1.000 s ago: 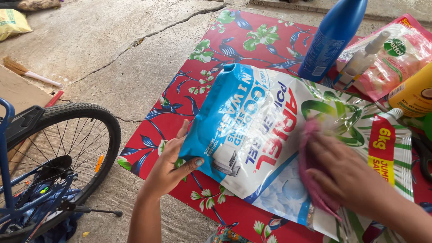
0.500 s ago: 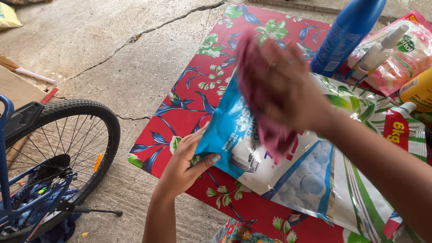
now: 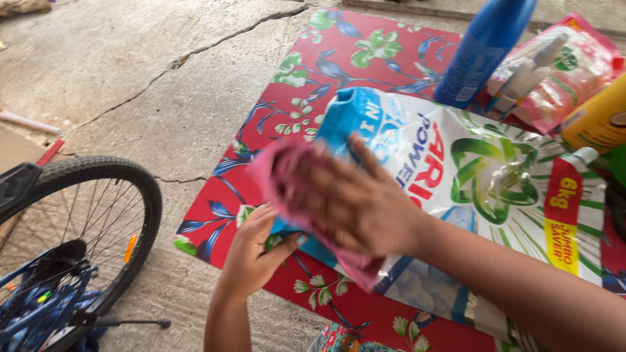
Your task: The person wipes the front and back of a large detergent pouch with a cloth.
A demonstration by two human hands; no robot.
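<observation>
A large glossy detergent bag, blue, white and green, lies flat on a red floral mat. My left hand pinches the bag's blue near-left corner, thumb on top. My right hand presses a pink cloth flat against the bag's left part, just above my left hand. The cloth is blurred and covers much of the blue end of the bag.
A tall blue bottle, a white spray bottle on a pink refill pouch and a yellow bottle stand at the mat's far right. A bicycle wheel rests on cracked concrete at left.
My right hand with the pink cloth swept from the bag's right-middle up over its top and down to its near-left part. My left hand kept its hold on the corner.
</observation>
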